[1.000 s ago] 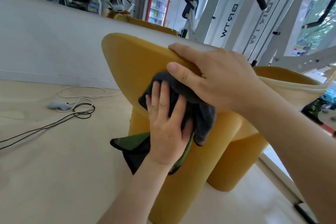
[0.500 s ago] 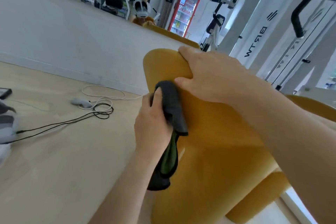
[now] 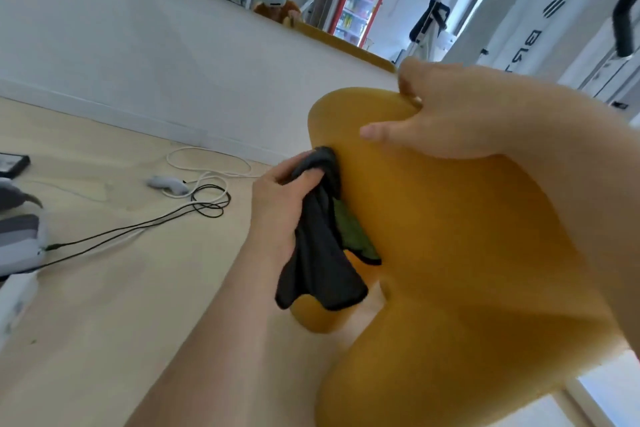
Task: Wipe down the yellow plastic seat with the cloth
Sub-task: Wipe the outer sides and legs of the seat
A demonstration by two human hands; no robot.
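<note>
1. Two hands are working on one yellow plastic seat [image 3: 450, 236]: the left hand [image 3: 277, 194] is gripping one dark cloth [image 3: 318, 253], fingers curled round its bunched top, holding it against the seat's left edge.
2. The right hand [image 3: 450, 114] is clasping the seat's upper rim, thumb lying on the near face.
3. One white cable [image 3: 207, 170] and one black cable [image 3: 156, 222] are lying on the wooden floor [image 3: 121, 288], left of the seat.

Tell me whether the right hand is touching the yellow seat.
Touching. The head view shows the right hand gripping the yellow seat at its upper edge, thumb lying on the near face.
</note>
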